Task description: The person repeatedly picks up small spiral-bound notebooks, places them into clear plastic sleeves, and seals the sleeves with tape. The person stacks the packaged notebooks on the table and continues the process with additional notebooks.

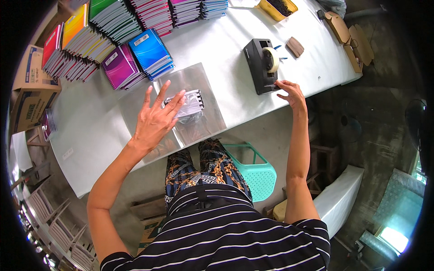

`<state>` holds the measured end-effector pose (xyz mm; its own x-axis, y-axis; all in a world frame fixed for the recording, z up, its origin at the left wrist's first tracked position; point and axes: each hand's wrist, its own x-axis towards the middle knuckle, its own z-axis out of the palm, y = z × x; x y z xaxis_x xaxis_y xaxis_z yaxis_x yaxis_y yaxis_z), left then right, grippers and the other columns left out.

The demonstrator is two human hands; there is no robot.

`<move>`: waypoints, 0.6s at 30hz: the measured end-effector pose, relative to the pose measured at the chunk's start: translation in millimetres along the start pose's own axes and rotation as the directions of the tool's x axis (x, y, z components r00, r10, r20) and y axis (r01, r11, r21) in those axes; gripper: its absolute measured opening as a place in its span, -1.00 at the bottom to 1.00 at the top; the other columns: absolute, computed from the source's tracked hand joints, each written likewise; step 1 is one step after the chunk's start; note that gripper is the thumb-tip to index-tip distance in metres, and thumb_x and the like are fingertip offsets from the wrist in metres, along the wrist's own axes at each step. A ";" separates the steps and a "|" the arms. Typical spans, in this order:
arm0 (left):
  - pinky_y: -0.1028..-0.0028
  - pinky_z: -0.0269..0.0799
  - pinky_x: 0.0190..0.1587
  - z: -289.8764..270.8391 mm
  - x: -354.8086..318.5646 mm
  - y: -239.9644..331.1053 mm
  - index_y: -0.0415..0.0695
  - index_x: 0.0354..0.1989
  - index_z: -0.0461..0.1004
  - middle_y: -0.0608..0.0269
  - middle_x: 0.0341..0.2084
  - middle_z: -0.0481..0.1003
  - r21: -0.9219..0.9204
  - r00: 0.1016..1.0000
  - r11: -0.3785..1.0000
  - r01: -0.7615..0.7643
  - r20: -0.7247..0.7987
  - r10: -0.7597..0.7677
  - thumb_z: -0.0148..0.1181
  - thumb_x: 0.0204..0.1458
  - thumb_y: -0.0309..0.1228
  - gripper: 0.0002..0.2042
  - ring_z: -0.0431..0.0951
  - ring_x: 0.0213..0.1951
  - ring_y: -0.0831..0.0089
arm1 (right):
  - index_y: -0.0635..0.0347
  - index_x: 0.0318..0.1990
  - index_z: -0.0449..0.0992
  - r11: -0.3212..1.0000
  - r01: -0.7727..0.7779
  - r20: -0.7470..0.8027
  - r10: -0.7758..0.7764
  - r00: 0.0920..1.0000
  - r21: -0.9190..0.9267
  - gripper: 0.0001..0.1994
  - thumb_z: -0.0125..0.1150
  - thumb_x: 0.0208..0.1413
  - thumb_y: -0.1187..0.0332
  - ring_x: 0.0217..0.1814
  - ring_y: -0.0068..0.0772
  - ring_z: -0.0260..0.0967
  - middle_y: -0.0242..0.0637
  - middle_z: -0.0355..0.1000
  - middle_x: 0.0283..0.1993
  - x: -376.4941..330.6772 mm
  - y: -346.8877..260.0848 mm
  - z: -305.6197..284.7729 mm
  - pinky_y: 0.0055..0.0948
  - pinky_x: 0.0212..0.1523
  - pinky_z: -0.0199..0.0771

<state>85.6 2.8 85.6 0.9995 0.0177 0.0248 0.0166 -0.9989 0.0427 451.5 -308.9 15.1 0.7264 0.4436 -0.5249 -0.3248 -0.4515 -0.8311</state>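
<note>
My left hand (156, 118) hovers over or rests on a clear plastic sheet (205, 122), its fingers spread. Beside and partly under its fingertips lies a small stack of white slips with black marks (192, 103); I cannot tell whether the fingers press on it. At the near end of a black tape dispenser (257, 67), my right hand (293, 95) has its fingertips closed at the cutter, on the end of the tape. That strip is too thin to make out clearly. A cream tape roll (271, 60) sits in the dispenser.
Piles of spiral notebooks (151, 49) in several colours fill the table's far left. Right of the dispenser lies a brown block (295, 47); a yellow tray (279, 9) stands behind. Cardboard boxes (34, 90) are at left. A turquoise stool (257, 180) stands below the table edge.
</note>
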 end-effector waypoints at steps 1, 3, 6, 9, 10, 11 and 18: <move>-0.08 -0.30 0.41 0.0 0.4 0.5 0.10 0.29 0.27 0.61 0.35 0.13 0.009 1.000 1.000 -0.005 -0.002 0.005 0.34 -0.12 -0.28 -0.30 -0.15 0.44 0.20 | 0.31 -0.14 0.58 0.994 0.045 0.014 -0.047 0.999 0.097 -0.62 0.30 0.06 0.14 0.18 -0.11 0.27 -0.03 0.36 0.13 0.5 8.4 -2.6 0.07 0.18 0.22; -0.08 -0.29 0.41 0.6 -1.7 0.1 0.10 0.29 0.27 0.61 0.35 0.13 0.003 1.000 1.000 0.005 0.009 -0.005 0.34 -0.13 -0.28 -0.30 -0.15 0.44 0.19 | 0.32 -0.20 0.57 0.927 0.161 0.003 -0.172 0.985 0.340 -0.70 0.29 0.09 0.22 0.24 -0.13 0.22 -0.03 0.28 0.21 -2.5 21.4 2.7 0.12 0.22 0.19; -0.08 -0.30 0.41 -0.3 0.4 0.6 0.09 0.29 0.27 0.60 0.35 0.13 0.001 1.000 1.000 -0.010 -0.014 0.010 0.35 -0.13 -0.28 -0.30 -0.15 0.44 0.18 | 0.44 -0.30 0.55 0.690 0.265 -0.009 -0.351 0.936 0.674 -0.78 0.33 0.04 0.39 0.43 -0.14 0.01 0.00 0.20 0.28 -15.7 69.3 -8.0 0.22 0.31 0.06; -0.08 -0.30 0.41 0.3 -0.6 1.3 0.07 0.29 0.28 0.59 0.35 0.14 0.012 1.000 1.000 -0.004 -0.018 0.005 0.35 -0.13 -0.28 -0.30 -0.13 0.44 0.18 | 0.22 -0.40 0.63 0.933 0.359 -0.235 -0.355 0.905 -0.027 -0.87 0.39 -0.06 0.36 0.37 -0.09 0.09 -0.09 0.24 0.28 -24.9 80.9 8.6 0.28 0.21 0.13; -0.08 -0.30 0.41 -0.9 -2.8 -0.1 0.06 0.28 0.28 0.59 0.35 0.14 0.016 1.000 1.000 0.001 -0.017 -0.001 0.35 -0.13 -0.27 -0.31 -0.13 0.44 0.18 | 0.18 -0.42 0.64 0.859 0.250 -0.294 -0.405 0.865 -0.447 -0.87 0.39 -0.07 0.34 0.33 -0.09 0.12 -0.10 0.27 0.25 -31.4 72.8 11.4 0.23 0.17 0.18; -0.08 -0.30 0.41 0.0 -4.0 0.2 0.06 0.28 0.29 0.59 0.34 0.14 0.013 1.000 1.000 0.003 -0.016 -0.003 0.34 -0.12 -0.27 -0.31 -0.12 0.44 0.18 | 0.14 -0.43 0.65 0.630 0.065 -0.320 -0.477 0.818 -0.774 -0.88 0.39 -0.08 0.31 0.30 -0.09 0.14 -0.12 0.30 0.22 -39.7 62.7 10.7 0.18 0.13 0.22; -0.06 -0.27 0.41 4.9 -7.7 1.7 0.06 0.28 0.29 0.59 0.34 0.15 -0.006 0.999 1.000 0.031 -0.030 -0.031 0.33 -0.10 -0.27 -0.33 -0.11 0.43 0.21 | 0.26 -0.39 0.63 0.996 0.090 0.054 -0.090 0.994 -0.002 -0.71 0.33 0.04 0.16 -0.57 -0.65 0.08 -0.54 0.26 -0.60 -137.5 -43.5 163.4 -0.57 -0.52 0.08</move>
<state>78.1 0.8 80.6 0.9973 0.0498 0.0538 0.0472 -0.9977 0.0493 266.8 -223.7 93.5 0.7188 0.5239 -0.4570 -0.2564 -0.4112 -0.8747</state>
